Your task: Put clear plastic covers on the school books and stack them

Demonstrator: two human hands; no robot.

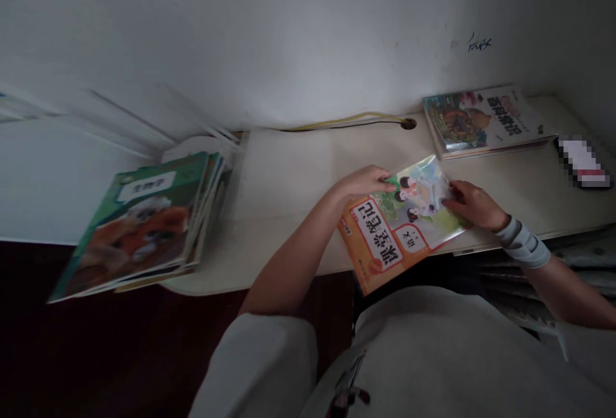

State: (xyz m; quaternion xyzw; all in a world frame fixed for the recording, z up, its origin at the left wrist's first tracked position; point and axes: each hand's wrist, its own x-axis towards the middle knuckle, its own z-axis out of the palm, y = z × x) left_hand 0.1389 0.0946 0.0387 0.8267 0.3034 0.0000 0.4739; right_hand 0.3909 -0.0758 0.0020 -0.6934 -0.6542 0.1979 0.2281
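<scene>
An orange and green workbook (394,228) with a cartoon cover lies tilted over the front edge of the pale desk (289,174). My left hand (363,180) grips its far left edge with curled fingers. My right hand (474,205), with a grey band on the wrist, pinches the book's right edge. Both hands hold the same book close in front of my body.
A slanting stack of books (144,225) with a green, fox-picture cover lies at the desk's left end. Another small pile of books (481,119) sits at the back right by the wall. A cable hole (408,124) with a yellow cord is at the back. A blurred item (583,162) lies far right.
</scene>
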